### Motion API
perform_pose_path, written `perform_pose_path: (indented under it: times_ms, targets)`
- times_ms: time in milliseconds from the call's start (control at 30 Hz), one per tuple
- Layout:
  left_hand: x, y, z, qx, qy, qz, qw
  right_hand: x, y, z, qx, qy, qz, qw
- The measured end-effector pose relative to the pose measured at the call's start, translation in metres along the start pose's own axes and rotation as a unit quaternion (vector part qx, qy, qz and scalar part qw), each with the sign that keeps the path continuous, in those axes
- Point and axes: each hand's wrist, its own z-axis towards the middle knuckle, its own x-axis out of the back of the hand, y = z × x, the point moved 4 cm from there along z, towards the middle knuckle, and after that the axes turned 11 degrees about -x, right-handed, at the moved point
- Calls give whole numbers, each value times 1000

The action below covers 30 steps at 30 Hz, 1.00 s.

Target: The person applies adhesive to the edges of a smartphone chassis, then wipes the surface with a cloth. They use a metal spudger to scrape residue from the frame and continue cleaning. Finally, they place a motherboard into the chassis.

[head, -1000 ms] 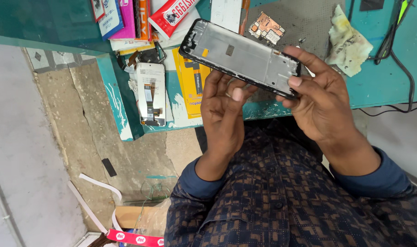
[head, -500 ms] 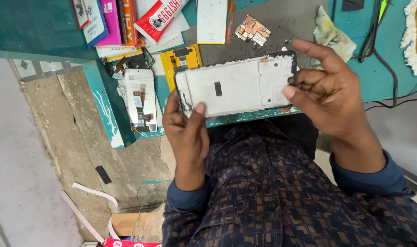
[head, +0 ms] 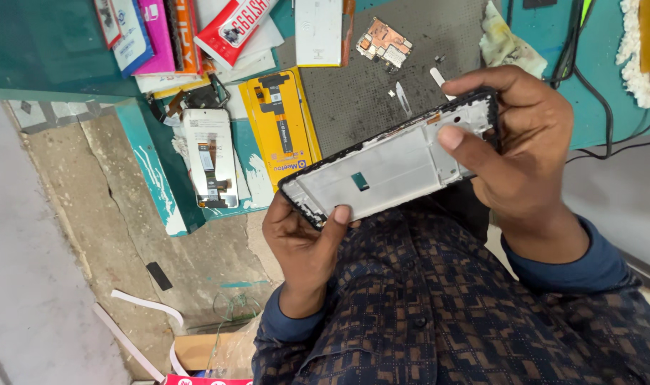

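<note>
Both hands hold a phone frame, black-edged with a pale silver inner plate, tilted with its right end higher. My left hand grips the lower left end, thumb resting on the plate. My right hand wraps the upper right end, thumb pressed on the plate near the camera cutout. The frame hovers over my lap, in front of the teal workbench.
On the bench lie a grey work mat, a small circuit board, a yellow screen part, a white screen part with a flex cable, colourful packets, a cloth and black cables. Cracked floor at left.
The phone frame has been turned over from its dark side to its pale inner side, then tilted right end up and brought closer. Both hands shifted their grip along it.
</note>
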Motion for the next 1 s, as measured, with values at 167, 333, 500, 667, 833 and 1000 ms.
perform_pose_path:
  times_ms: [167, 333, 500, 667, 833, 1000]
  targets:
    - [0, 6, -7, 3, -1, 24, 1000, 2, -9, -5, 11, 16, -75, 997]
    - [1, 6, -6, -7, -9, 36, 999, 2, -5, -3, 26, 25, -73, 997]
    - [1, 7, -6, -9, -22, 38, 999, 7, -1, -3, 51, 36, -115, 991]
    - [1, 7, -8, -24, -38, 41, 998, 9, 1, -6, 51, 29, -112, 992]
    - [2, 6, -8, -26, -42, 43, 998, 9, -1, -6, 46, 30, -119, 991]
    - [1, 6, -9, -19, -41, 41, 998, 9, -2, -6, 41, 28, -128, 991]
